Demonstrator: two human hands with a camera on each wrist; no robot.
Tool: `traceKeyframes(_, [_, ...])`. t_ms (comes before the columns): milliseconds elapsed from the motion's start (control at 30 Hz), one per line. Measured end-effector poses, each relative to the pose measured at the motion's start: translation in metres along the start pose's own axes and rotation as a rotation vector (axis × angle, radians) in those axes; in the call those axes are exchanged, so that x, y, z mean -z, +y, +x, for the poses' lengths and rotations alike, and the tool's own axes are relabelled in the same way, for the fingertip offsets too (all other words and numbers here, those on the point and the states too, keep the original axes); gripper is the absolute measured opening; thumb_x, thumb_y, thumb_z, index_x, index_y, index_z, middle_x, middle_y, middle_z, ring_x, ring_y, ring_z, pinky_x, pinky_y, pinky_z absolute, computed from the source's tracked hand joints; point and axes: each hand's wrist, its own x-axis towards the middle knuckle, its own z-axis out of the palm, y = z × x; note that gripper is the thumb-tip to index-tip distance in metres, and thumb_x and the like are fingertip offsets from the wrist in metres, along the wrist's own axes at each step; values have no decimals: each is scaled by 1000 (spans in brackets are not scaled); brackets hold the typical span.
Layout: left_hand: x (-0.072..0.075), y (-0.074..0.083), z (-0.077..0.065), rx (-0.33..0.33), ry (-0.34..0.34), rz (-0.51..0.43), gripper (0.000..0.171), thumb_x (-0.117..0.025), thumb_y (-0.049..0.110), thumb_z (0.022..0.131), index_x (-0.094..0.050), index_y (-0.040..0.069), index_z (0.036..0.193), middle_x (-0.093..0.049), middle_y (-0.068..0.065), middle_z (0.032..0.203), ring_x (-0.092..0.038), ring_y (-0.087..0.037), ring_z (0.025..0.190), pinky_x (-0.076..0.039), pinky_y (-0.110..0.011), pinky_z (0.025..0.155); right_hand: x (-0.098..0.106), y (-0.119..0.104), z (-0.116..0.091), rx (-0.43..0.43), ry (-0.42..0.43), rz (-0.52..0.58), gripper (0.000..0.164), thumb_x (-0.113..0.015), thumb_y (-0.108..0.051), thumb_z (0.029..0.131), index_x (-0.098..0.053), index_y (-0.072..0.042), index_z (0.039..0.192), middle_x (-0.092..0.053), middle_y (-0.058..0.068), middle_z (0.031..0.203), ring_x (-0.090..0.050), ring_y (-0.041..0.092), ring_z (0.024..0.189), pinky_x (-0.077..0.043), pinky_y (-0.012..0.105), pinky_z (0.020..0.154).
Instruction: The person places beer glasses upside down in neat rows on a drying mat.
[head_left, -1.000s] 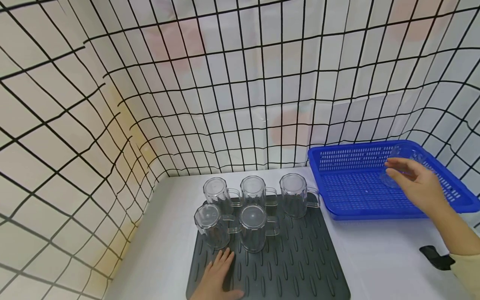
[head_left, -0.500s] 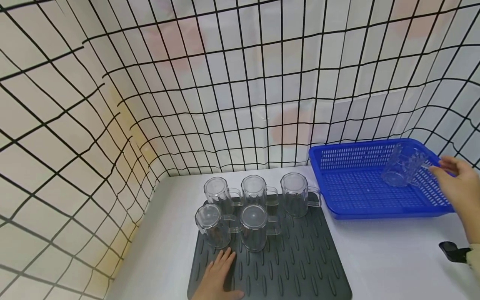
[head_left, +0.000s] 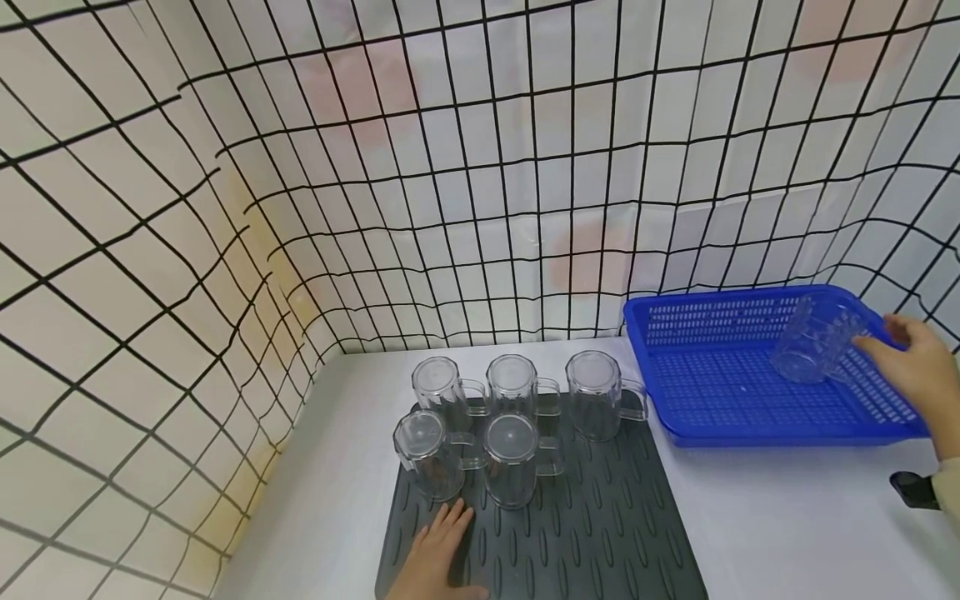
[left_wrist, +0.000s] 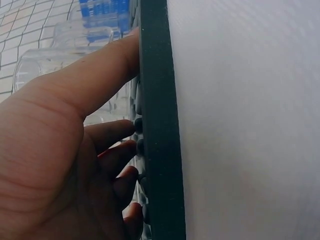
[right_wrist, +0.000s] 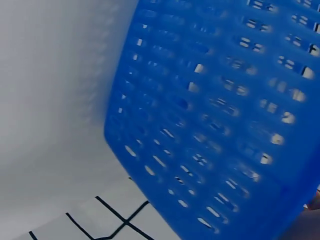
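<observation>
In the head view my left hand point(head_left: 433, 558) rests on the dark grey ribbed mat point(head_left: 592, 542), fingers straight and spread, right before the front row of upside-down glass mugs. The left wrist view shows its thumb point(left_wrist: 107, 70) along the mat's edge. My right hand point(head_left: 918, 367) reaches over the right side of the blue basket point(head_left: 720, 442). Its thumb and bent fingers are at the handle of a clear glass mug point(head_left: 802, 350) that leans inside the basket; I cannot tell whether they grip it. The right wrist view shows mostly the basket's perforated wall point(right_wrist: 200, 115).
Several glass mugs point(head_left: 512, 454) stand upside down in two rows on the mat, handles to the right. Black wire grid panels point(head_left: 480, 208) rise behind and at both sides. The white table point(head_left: 765, 525) surrounds the mat and basket.
My right hand has moved right from in front of the leaning mug to its handle side, then slightly left toward the handle. The left hand stays on the mat.
</observation>
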Motion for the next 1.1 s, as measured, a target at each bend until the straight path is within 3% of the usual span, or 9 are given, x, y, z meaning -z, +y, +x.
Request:
traceKeyframes(100, [0, 1, -1, -5, 4, 5, 99, -77, 55, 75, -38, -1, 147, -32, -24, 153, -26, -50, 138, -26, -73, 100, -8, 29, 16, 8, -25, -23, 86, -42, -52, 99, -5, 4, 153, -10, 35, 154, -12, 55, 139, -16, 68, 107])
traceKeyframes(200, [0, 1, -1, -8, 5, 0, 98, -77, 54, 75, -38, -1, 146, -33, -24, 152, -27, -50, 137, -27, -73, 100, -13, 41, 22, 6, -58, -38, 88, -43, -53, 99, -5, 6, 152, -8, 36, 153, -12, 56, 138, -16, 69, 106])
traceKeyframes(500, [-1, 1, 1, 12, -1, 18, 98, -80, 52, 73, -39, 3, 147, -33, -20, 154, -26, -47, 139, -27, -71, 102, -18, 34, 10, -43, -104, -63, 86, -39, -52, 100, -8, 9, 150, -11, 39, 150, -18, 59, 134, -22, 70, 102])
traceKeyframes(867, [1, 5, 1, 41, -7, 7, 98, -82, 48, 72, -39, 3, 148, -33, -18, 154, -26, -45, 140, -25, -69, 104, -25, 37, 18, -80, -139, -85, 90, -39, -55, 99, -5, 12, 149, -20, 45, 143, -27, 64, 125, -27, 72, 97])
traceKeyframes(1100, [1, 4, 0, 31, 8, 20, 98, -82, 49, 71, -39, 4, 147, -33, -18, 154, -27, -45, 140, -26, -69, 104, -29, 41, 20, -37, -153, -138, 102, -38, -66, 95, -5, 15, 147, -26, 48, 136, -28, 66, 121, -28, 74, 94])
